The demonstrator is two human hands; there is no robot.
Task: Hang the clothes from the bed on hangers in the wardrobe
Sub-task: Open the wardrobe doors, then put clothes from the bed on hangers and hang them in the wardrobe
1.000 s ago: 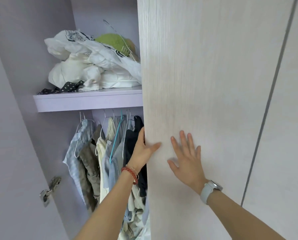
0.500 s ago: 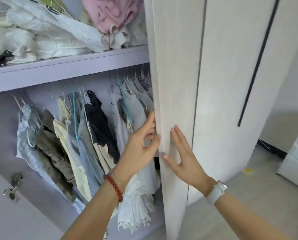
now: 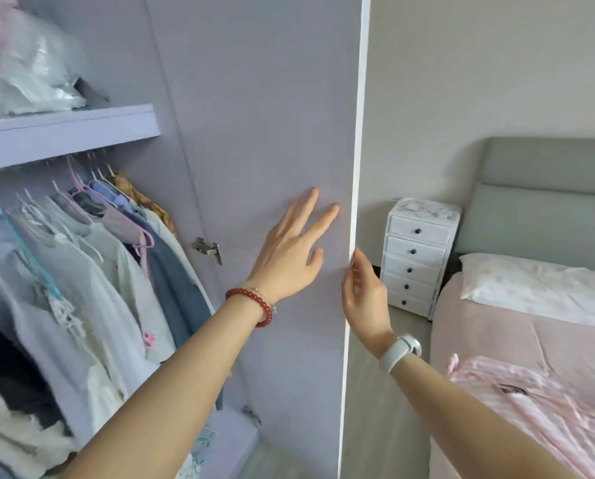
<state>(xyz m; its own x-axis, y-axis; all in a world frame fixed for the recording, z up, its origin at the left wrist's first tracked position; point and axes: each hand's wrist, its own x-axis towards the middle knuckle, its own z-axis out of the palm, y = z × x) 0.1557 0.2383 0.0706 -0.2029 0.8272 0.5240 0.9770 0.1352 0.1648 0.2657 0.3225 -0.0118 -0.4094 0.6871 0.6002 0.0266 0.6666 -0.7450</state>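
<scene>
Lilac wardrobe door [image 3: 265, 115] stands wide open, both hands on it.
Left hand [image 3: 289, 257] lies flat, fingers spread, on its inner face; right hand [image 3: 363, 292] curls loosely round its white edge (grip unclear). Hung clothes [image 3: 92, 271] fill the rail; a pink striped garment [image 3: 531, 406] lies on the bed [image 3: 496, 340].

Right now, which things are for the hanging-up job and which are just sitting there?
For the job: pink clothes on the bed, hangers, wardrobe door, left hand, right hand.
Just there: drawers, pillow, shelf bags.
</scene>
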